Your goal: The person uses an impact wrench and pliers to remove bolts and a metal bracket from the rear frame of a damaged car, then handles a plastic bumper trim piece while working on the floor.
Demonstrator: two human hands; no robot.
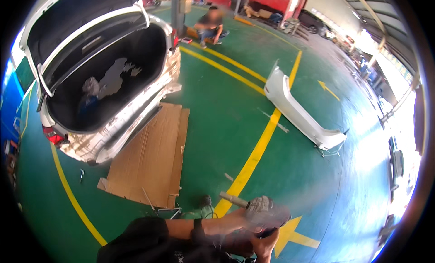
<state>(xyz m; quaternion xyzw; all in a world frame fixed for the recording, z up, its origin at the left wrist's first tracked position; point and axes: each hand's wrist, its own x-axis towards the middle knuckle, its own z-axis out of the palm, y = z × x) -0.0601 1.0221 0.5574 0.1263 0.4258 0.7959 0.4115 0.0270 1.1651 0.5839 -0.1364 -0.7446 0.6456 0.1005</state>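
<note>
A car [115, 132] stands at the left, with loose items [113, 76] in its trunk [140, 52]. A cardboard sheet [152, 152] lies on the floor [217, 131] beside its rear end, a small hand tool [82, 175] to the sheet's left. A detached bumper [299, 111] lies well to the right, near a floor arrow [328, 90]; a painted line [251, 165] runs between sheet and bumper. Farther back, a crouching person [212, 31] is right of a post [177, 11]. In the foreground, a held tool [273, 216] is right of the sheet.
</note>
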